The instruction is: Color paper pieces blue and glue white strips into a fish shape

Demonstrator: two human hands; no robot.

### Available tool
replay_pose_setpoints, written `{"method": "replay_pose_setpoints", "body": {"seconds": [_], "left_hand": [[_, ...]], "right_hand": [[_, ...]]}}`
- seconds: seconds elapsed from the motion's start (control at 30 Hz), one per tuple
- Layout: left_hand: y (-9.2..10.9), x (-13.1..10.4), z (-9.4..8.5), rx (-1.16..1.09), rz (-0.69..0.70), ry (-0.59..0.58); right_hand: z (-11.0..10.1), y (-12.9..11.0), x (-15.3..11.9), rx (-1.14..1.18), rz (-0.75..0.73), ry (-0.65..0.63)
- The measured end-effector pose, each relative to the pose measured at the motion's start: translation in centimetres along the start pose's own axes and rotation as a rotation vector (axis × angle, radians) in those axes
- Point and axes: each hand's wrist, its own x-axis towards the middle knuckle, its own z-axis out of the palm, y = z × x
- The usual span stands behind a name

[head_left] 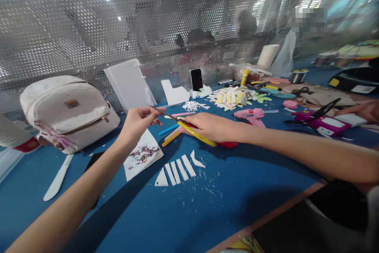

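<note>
My right hand (211,126) is closed around a pair of scissors with yellow and red handles (201,137), their blades pointing left. At the blade tips, the fingers of my left hand (136,123) are pinched together; whatever they hold is too small to make out. Under my hands lie coloured sticks, among them a blue one (168,129) and an orange one (171,137). Closer to me, several white cut pieces (175,172) are laid out in a fish shape on the blue table (237,201). A white sheet with colourful bits (133,170) is below my left hand.
At left stand a white backpack (74,107) and a white plastic knife (59,178). Behind are a phone (196,79), a pile of pale cut pieces (231,97) and a perforated metal screen (89,28). A pink glue gun (251,115) and purple device (322,122) lie right, near another person's hand (364,109).
</note>
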Motion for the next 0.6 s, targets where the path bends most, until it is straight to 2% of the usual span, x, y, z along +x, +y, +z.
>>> {"method": "replay_pose_setpoints", "body": {"seconds": [0.3,0.47,0.6], "left_hand": [[-0.4,4.9,-1.4,0.056,-0.032,-0.024],[-0.9,7.6,-2.2,0.077,-0.070,0.013],[-2.1,9.5,-2.9,0.105,-0.105,0.053]], "right_hand": [[0.1,2.5,3.7,0.035,0.051,0.044],[-0.1,3.6,6.5,0.057,0.051,0.050],[-0.3,4.2,8.5,0.034,0.103,0.053]]}}
